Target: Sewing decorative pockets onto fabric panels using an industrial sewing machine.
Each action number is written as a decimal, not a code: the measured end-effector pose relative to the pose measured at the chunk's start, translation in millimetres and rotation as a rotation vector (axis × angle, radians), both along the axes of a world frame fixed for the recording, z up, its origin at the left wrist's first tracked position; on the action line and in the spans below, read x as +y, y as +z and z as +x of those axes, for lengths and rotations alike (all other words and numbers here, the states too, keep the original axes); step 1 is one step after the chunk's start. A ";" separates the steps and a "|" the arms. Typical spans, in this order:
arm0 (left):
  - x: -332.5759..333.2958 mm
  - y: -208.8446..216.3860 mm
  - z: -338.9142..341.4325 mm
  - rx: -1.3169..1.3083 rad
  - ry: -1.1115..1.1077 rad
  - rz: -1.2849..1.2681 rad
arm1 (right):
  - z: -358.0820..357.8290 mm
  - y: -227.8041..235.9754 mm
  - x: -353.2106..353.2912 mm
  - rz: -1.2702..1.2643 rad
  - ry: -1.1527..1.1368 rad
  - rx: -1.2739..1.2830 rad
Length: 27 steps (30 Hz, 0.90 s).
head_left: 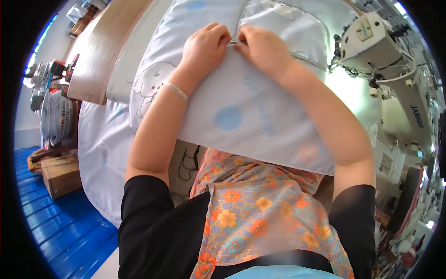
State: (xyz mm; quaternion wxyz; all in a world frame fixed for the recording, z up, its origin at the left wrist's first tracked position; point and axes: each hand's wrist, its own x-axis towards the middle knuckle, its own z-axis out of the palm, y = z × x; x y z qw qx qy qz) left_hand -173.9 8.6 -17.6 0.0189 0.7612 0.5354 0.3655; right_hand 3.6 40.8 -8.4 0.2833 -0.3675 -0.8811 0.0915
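Pinching: both hands meet at the 12 o'clock part of the view, on the seam of a pale blue printed fabric piece (241, 107) that lies over the person's lap and the table edge.
Left hand: the left hand (204, 46) has its fingers curled together, nipping the fabric at a seam line; a thin bracelet (176, 90) sits on the wrist.
Right hand: the right hand (262, 49) is clamped on the same seam, knuckles almost touching the left; something small and thin may sit between the fingertips, too small to tell.
Doing it well: I judge the grip should stay close on either side of the seam, the cloth kept taut between the hands, and the pull kept short so the panel does not slide off the lap.
Edges: the fabric's lower edge hangs at about 5 o'clock, over a floral apron (260, 209).
Machine: a white sewing machine (371, 37) stands at 2 o'clock, near the right hand but apart from it.
Open room: more printed cloth (104, 153) drapes at 9 o'clock; a cardboard box (60, 174) sits on the blue floor (69, 228) at 8 o'clock, well apart.
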 end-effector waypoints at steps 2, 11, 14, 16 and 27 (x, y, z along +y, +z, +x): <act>-3.9 4.5 3.0 -0.036 0.014 0.005 | 6.1 1.4 -4.9 -0.040 -0.001 0.033; -83.3 24.7 24.6 -0.219 -0.197 0.188 | 208.3 3.6 -131.2 -0.231 -0.495 0.185; -166.1 5.0 38.0 -0.065 -0.411 0.061 | 314.5 -7.8 -184.3 -0.314 -1.030 0.183; -191.0 2.8 55.2 0.100 -0.411 0.022 | 353.2 -8.7 -208.1 -0.236 -1.168 0.081; -149.7 0.3 91.0 0.387 -0.330 0.024 | 291.6 -2.3 -122.7 -0.508 -0.757 0.237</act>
